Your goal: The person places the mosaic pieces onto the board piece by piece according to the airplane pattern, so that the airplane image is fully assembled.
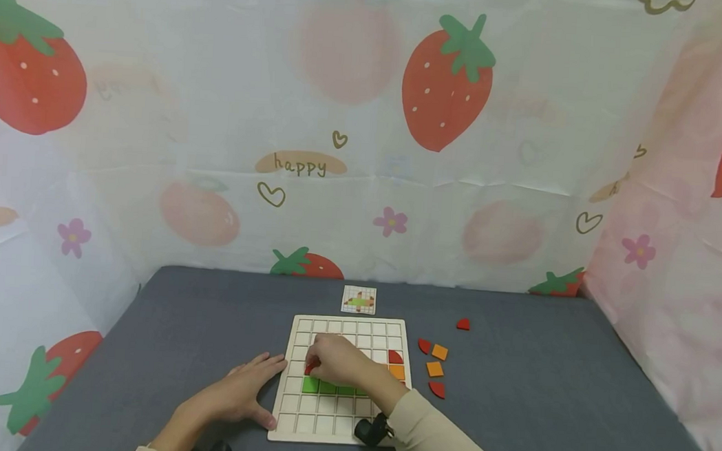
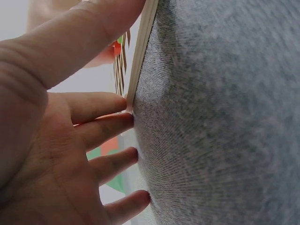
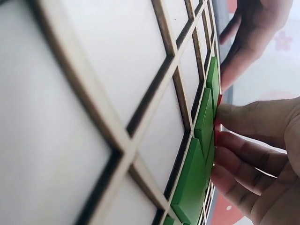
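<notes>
A wooden grid board [image 1: 299,422] lies on the grey table. My right hand [image 1: 315,362] is over its left-middle cells, fingertips pinching a small red piece [image 1: 309,369] just above a row of green squares [image 1: 327,388]. In the right wrist view the fingers [image 3: 243,117] press that red piece [image 3: 219,101] down beside the green squares [image 3: 202,126]. My left hand [image 1: 261,385] lies flat on the table, straight fingers [image 2: 101,129] and thumb touching the board's left edge [image 2: 140,56]. A red quarter piece [image 1: 395,356] and an orange square [image 1: 397,372] sit at the board's right side.
A small pattern card [image 1: 359,299] lies behind the board. Loose pieces lie right of it: red ones [image 1: 424,345] [image 1: 436,389] [image 1: 463,323] and orange squares [image 1: 439,352] [image 1: 434,369]. Strawberry-print curtains wall the table on three sides.
</notes>
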A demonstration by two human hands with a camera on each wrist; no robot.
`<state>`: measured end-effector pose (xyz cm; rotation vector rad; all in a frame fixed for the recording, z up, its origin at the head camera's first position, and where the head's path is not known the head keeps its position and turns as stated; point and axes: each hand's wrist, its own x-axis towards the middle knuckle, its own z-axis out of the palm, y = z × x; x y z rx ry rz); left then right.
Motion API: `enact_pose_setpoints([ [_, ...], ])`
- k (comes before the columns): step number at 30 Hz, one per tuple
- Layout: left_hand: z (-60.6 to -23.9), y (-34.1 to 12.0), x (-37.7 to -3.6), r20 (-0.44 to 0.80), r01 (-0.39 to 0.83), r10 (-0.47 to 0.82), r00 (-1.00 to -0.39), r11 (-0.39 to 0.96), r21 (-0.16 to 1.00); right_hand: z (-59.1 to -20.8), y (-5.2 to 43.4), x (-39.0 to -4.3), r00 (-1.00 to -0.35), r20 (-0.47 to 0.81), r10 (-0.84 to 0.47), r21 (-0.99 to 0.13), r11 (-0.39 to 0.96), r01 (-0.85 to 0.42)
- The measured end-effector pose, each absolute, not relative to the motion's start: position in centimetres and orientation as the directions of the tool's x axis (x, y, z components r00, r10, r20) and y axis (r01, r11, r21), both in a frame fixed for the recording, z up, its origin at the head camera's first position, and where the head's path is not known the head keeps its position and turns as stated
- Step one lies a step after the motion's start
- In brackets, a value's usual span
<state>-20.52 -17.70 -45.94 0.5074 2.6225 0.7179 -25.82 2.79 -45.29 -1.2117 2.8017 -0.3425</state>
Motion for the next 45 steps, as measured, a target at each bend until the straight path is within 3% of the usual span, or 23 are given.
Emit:
enact_pose_setpoints([
  [24, -45.7, -17.8, -20.2, -0.237, 0.249, 0.443, -0.864, 0.787, 0.564, -45.3, 2.7, -25.9, -0.669, 0.042, -0.742, -0.21, 0.648, -0.732],
  [45, -45.9, -17.6, -20.4, -0.249, 0.225, 0.417, -0.874, 0.802, 0.554, -43.3, 10.0, -25.0, -0.737, 0.058, -0.673, -0.412, 0.656, -0.632],
])
